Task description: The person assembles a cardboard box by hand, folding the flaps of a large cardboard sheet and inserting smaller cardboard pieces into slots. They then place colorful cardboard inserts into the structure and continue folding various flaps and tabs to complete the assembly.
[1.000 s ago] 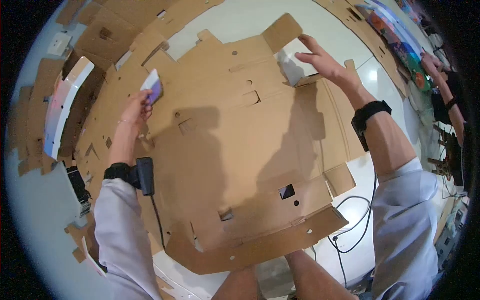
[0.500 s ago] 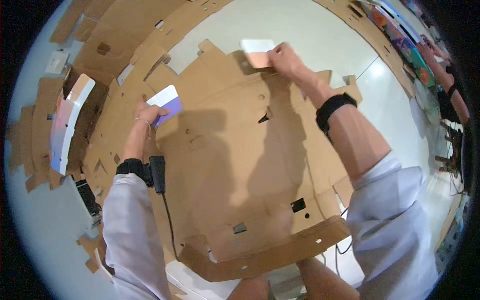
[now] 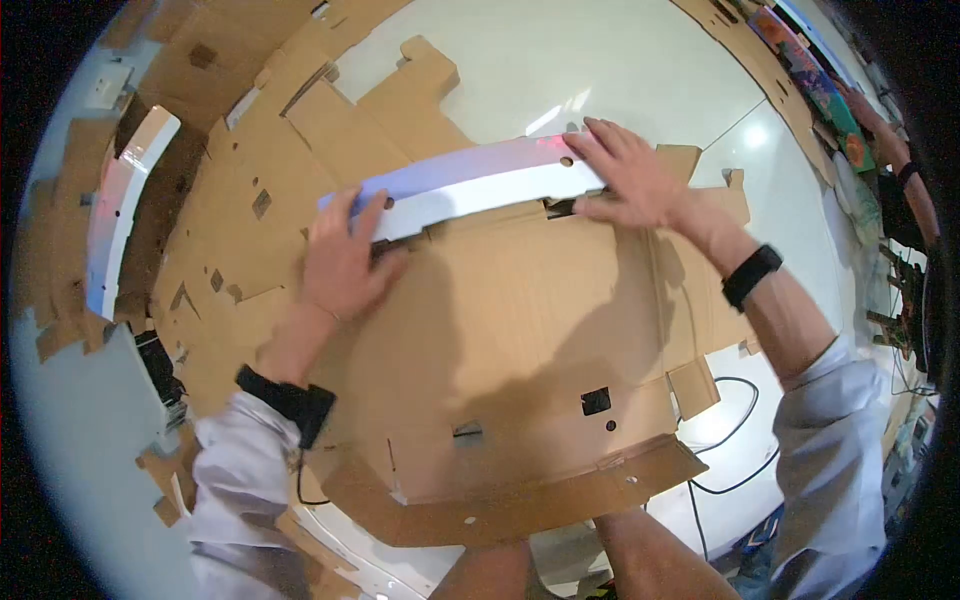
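Observation:
A long, slightly curved panel [image 3: 470,183], purple to pink along its far side and white along its near side, lies across the far part of a large cardboard sheet [image 3: 500,320]. My left hand [image 3: 345,260] rests at the panel's left end, fingers spread over its edge, slightly blurred. At the right end my right hand [image 3: 635,180] is open, with its fingertips on the panel and the thumb over the near edge. Two small dark holes show in the panel, one close to each hand.
Another curved panel [image 3: 125,210] lies on cardboard at the left. Black cables [image 3: 735,470] run over the floor at the lower right. At the upper right, another person's hand [image 3: 865,110] is beside colourful printed panels [image 3: 815,85].
The panel, earlier seen only as separate end parts at each hand, now lies lengthwise between my hands. Both hands have opened, and my right hand has moved right and down.

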`<state>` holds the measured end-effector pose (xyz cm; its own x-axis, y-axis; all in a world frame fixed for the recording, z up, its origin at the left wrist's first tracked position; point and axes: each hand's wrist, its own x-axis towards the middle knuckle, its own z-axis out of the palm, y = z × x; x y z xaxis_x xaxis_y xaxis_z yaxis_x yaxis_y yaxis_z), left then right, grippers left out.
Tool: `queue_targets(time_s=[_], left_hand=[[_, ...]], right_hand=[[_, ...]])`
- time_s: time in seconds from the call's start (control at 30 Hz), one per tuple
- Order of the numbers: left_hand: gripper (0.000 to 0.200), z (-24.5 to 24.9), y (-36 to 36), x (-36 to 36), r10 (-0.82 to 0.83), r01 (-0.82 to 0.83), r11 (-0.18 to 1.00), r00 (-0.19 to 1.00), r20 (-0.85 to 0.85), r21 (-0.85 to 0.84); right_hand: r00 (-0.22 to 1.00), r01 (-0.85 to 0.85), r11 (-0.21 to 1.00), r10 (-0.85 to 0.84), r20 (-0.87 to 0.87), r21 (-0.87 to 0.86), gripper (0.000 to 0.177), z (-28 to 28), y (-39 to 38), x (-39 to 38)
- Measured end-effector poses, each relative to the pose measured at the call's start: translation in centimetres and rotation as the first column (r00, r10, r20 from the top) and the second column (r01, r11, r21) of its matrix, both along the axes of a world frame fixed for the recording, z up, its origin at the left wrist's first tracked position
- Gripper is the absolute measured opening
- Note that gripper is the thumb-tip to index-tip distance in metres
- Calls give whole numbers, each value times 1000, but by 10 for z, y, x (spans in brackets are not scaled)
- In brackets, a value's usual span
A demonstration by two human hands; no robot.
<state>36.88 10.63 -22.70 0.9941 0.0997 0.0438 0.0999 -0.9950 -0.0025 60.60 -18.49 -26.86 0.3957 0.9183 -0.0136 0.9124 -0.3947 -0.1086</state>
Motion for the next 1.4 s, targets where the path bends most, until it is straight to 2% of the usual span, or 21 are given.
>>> queue_targets(time_s=[0.03,0.07,0.13,0.17,0.23,0.27,0.37,0.43,0.47,0.53,0.57,0.63,0.67,0.7,0.77,0.8,0.9,1.0,1.4], left_hand=[[53,-9,-5,-5,3,-3,1000,999,53,-3],[55,-18,-9,-9,6,-6,1000,994,106,-6],[63,-35,0,-10,87,-77,991,993,84,-111],[63,-32,8,-9,113,-112,967,994,-8,-228],[62,-8,21,6,130,-201,877,974,-188,-437],[63,-1,19,17,127,-207,890,968,-215,-405],[61,18,11,57,84,-212,915,933,-350,-343],[55,28,5,80,1,-201,913,871,-492,-355],[47,31,-1,85,-29,-129,959,840,-541,-252],[33,35,-13,89,-55,38,998,765,-641,-41],[31,35,-18,81,-49,25,998,830,-556,-51],[28,37,-37,48,-32,3,997,930,-366,-78],[33,39,-53,34,39,-89,991,901,-432,-96],[39,41,-69,20,103,-181,978,860,-500,-109],[51,18,-92,-19,-18,-16,986,980,-199,-169],[57,7,-98,-31,-77,69,981,996,-38,-180],[69,-1,-104,-40,-45,17,968,993,-107,-249],[68,-3,-103,-41,-69,44,982,989,-132,-183],[65,-21,-105,-45,-69,71,992,997,25,-105]], right_hand=[[995,50,993,-58,77,109,64,-8,-5,-13],[996,79,992,-73,-57,100,65,-14,-2,-9],[940,139,988,-110,-324,65,65,-20,3,3],[902,112,993,-87,-424,35,73,-17,3,14],[945,76,979,-131,-300,-190,73,17,19,20],[961,66,950,-143,-237,-305,74,28,29,19],[984,67,905,-130,-123,-421,56,36,56,22],[967,-5,921,-95,-237,-390,48,47,57,23],[953,-40,926,-77,-292,-374,45,51,56,23],[958,-87,957,4,-288,-276,43,42,45,14],[958,-110,968,43,-282,-225,42,38,38,6],[933,27,970,-112,-342,-243,46,39,19,-21],[909,95,962,-188,-371,-255,48,39,9,-38],[947,102,989,-131,-295,-110,50,30,-4,-57],[993,69,981,-50,-109,180,54,9,-28,-92],[991,91,977,-69,-116,194,57,11,-32,-104],[982,139,971,-110,-151,193,66,11,-33,-121],[993,100,970,-83,-86,221,64,-1,-34,-118],[984,164,950,-139,-108,265,63,-8,-35,-123]])
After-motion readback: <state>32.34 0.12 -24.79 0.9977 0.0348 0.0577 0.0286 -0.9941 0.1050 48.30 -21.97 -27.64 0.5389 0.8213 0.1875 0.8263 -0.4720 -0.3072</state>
